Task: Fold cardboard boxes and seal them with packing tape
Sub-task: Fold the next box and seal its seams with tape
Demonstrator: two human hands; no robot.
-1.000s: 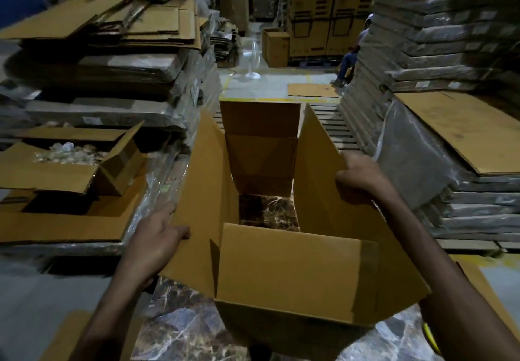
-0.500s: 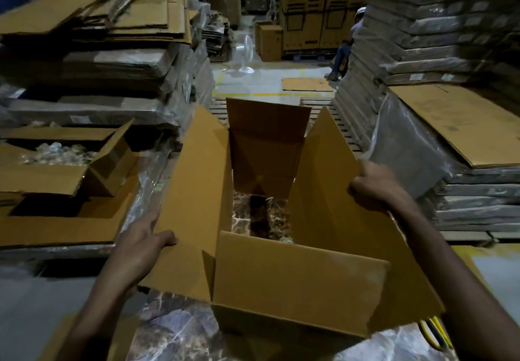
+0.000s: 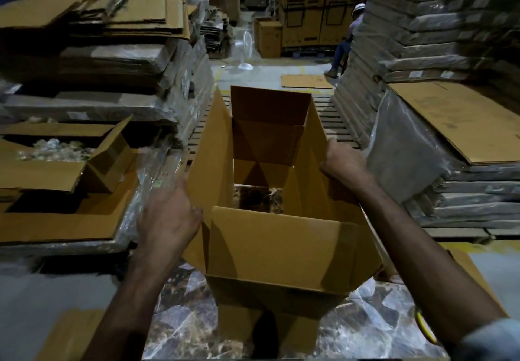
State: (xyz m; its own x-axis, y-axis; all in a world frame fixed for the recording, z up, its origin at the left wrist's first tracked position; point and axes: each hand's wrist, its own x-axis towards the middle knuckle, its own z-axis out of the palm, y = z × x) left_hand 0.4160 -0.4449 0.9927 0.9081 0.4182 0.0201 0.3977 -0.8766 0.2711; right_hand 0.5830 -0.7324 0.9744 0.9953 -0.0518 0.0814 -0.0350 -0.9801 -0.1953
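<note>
The cardboard box [image 3: 275, 242] stands opened on the marble-patterned worktop [image 3: 180, 329], its flaps upright and the worktop showing through its unclosed bottom. The left hand [image 3: 168, 220] pinches the left flap [image 3: 208, 158], thumb inside; the right hand [image 3: 344, 165] has its fingers [image 3: 327, 168] curled over the right flap [image 3: 316, 135]. With nothing locking the base, uneven pulling could rack the walls out of square or fold them flat, leaving seams misaligned for taping
</note>
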